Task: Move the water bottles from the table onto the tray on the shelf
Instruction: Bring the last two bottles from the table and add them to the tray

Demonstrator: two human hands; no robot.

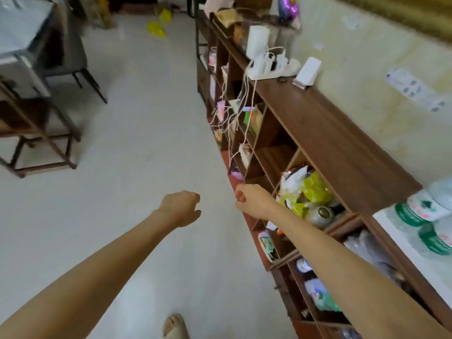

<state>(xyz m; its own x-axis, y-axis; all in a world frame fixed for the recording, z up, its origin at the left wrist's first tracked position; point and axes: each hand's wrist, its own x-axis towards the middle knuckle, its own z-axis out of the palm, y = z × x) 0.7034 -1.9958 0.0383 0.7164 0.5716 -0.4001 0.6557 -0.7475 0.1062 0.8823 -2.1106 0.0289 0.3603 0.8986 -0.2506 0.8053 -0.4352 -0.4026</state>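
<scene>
Water bottles (426, 211): cut off by the right edge; only green caps and blurred label parts are seen, so their number cannot be told.
Tray (401, 241): only a white corner is shown, the rest lost past the right edge.
Table (22, 40): blurred and cropped at the left edge; what lies on it cannot be made out.
Left hand (180, 206): fingers are curled under, out of sight.
Right hand (249, 200): fingertips are hidden in the fist.
Shelf (318, 123) compartments: contents are smeared, several unidentifiable.
Sandal (175, 326): cropped by the bottom edge.
</scene>
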